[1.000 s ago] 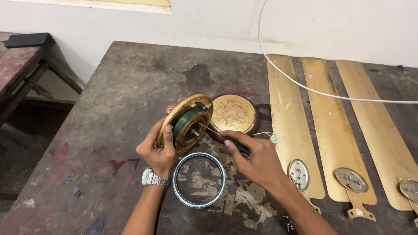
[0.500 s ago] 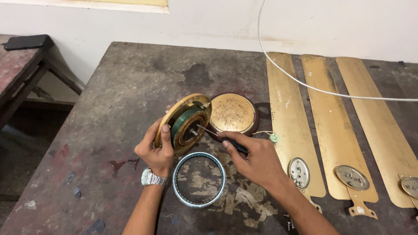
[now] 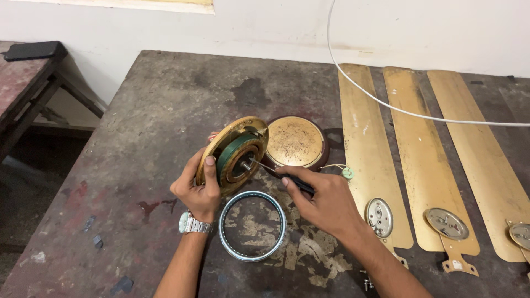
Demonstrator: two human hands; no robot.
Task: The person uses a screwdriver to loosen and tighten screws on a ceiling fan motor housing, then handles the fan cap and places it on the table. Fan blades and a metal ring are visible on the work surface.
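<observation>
Head: hands (image 3: pixel 201 190) tilt motor (image 3: pixel 234 154) (table edge (image 3: pixel 83 160) near).

The motor (image 3: pixel 234 154) looks like brass-coloured metal, dull and scratched, with a glossy green winding inside. The cap (image 3: pixel 295 142) beside it is gold metal, spotted and worn. The ring (image 3: pixel 252 225) is shiny, smooth metal. The screwdriver (image 3: pixel 279 174) has a bright metal shaft and a dark matt handle. The three blades (image 3: pixel 422 160) are matt gold metal. The table (image 3: pixel 149 127) is rough, stained and grey.
</observation>
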